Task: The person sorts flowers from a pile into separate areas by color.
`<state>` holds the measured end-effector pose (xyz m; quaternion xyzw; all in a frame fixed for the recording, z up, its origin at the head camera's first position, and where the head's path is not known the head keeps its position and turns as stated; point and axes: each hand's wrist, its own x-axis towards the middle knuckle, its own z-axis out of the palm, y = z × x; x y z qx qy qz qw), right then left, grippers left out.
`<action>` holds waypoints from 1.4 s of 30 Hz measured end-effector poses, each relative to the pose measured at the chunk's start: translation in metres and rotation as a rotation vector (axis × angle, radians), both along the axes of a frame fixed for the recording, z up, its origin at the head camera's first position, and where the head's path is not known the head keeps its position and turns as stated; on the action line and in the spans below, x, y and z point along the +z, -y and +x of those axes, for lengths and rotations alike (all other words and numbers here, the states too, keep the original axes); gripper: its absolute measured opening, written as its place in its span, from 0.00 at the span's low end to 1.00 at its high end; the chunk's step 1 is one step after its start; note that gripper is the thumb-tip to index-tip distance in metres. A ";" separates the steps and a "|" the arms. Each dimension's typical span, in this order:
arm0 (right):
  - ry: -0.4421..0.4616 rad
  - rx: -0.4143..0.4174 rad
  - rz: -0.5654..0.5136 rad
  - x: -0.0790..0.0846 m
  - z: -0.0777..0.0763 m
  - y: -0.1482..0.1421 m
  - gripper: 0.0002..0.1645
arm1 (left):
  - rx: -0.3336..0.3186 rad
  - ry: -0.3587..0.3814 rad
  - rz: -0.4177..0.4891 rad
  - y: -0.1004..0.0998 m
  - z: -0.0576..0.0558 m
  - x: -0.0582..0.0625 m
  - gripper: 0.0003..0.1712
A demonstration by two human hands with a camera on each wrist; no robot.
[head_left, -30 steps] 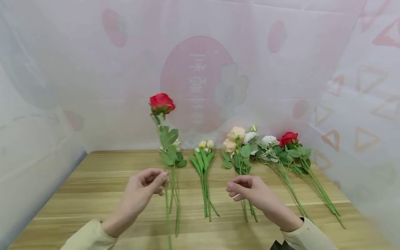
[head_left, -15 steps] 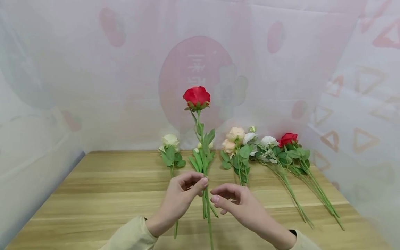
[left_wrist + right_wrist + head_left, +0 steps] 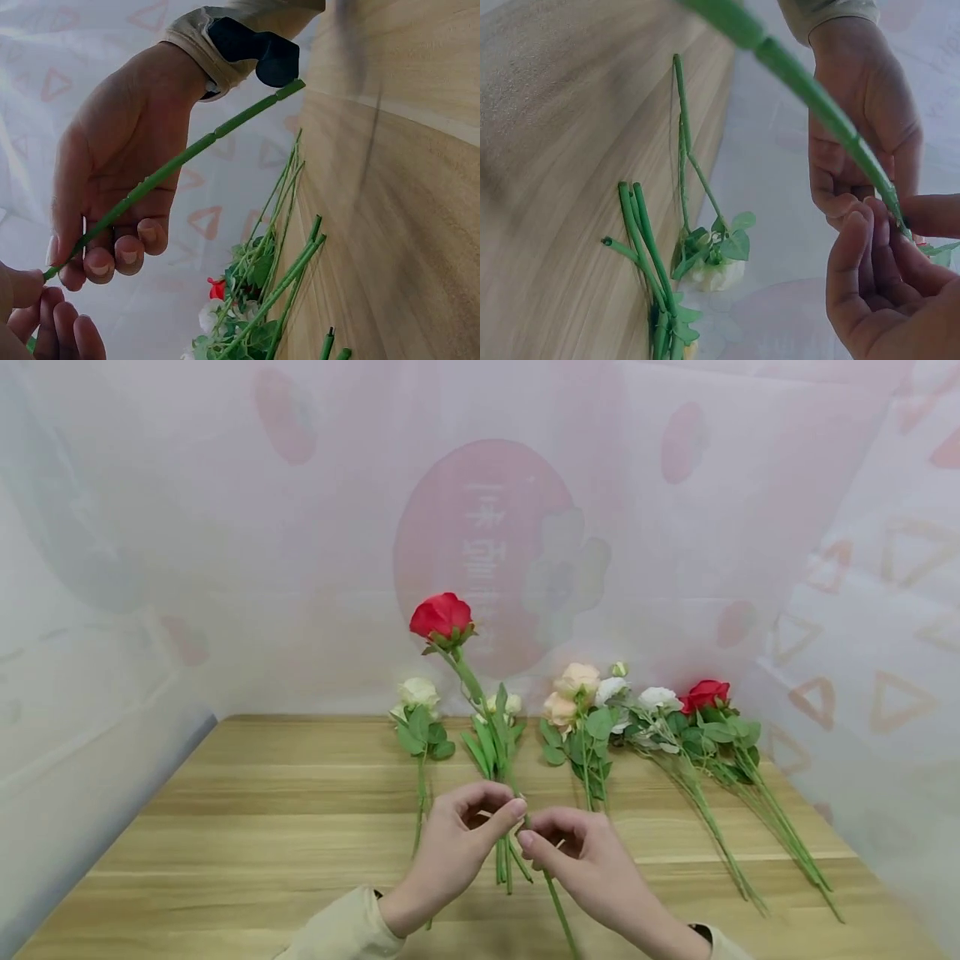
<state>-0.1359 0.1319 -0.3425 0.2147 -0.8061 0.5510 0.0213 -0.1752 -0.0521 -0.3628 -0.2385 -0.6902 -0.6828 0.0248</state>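
Observation:
A red rose on a long green stem is held up above the table, its bloom tilted to the left in the head view. My left hand pinches the stem below the leaves, between thumb and fingers. Just beneath, my right hand pinches the same stem, the fingertips of both hands close together. In the left wrist view the lower stem runs past my right hand's palm. The right wrist view shows the stem coming toward the camera, with the left hand behind it.
Flowers lie along the wooden table: cream roses at left, pale yellow tulips behind the hands, peach roses, white flowers and another red rose at right. A printed curtain hangs behind.
The left hand has carried the red rose rightward to the middle, and its bloom now leans left. The right hand has moved left, from holding nothing to pinching the stem.

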 end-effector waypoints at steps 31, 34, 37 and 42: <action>-0.148 -0.241 0.208 -0.004 0.003 -0.082 0.07 | -0.025 -0.038 -0.371 0.055 -0.010 -0.018 0.15; -0.221 -0.328 0.261 -0.002 -0.001 -0.104 0.06 | 0.051 -0.041 -0.402 0.071 -0.013 -0.020 0.13; -0.287 -0.425 0.327 0.000 -0.006 -0.126 0.06 | 0.114 -0.041 -0.421 0.085 -0.017 -0.021 0.12; -0.315 -0.541 0.404 0.002 -0.013 -0.163 0.08 | 0.173 -0.048 -0.423 0.097 -0.019 -0.019 0.12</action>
